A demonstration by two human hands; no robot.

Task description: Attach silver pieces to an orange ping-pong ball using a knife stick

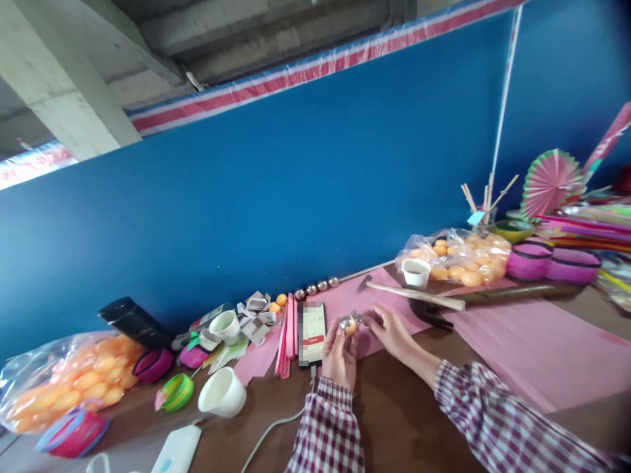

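Between the fingers of my left hand point(340, 358) is an orange ball point(350, 326) partly covered in crinkled silver foil point(355, 316). My right hand point(389, 330) is just to the right, its thumb and fingertips pinched together at the foil's edge. Whether those fingertips hold a bit of foil is too small to make out. A phone point(313, 334) with a lit screen lies left of the ball, a cable plugged into its lower end. Pink paper point(345, 292) lies under and behind my hands. Behind the phone sit several shiny silver balls point(311, 289) in a row.
A hammer point(419, 294) and a dark-handled tool point(513, 293) lie to the right, near a white cup point(416, 272) and a bag of orange balls point(468, 259). Leftward are a white cup point(222, 393), tape rolls point(177, 392), a power bank point(177, 449) and another ball bag point(73, 378).
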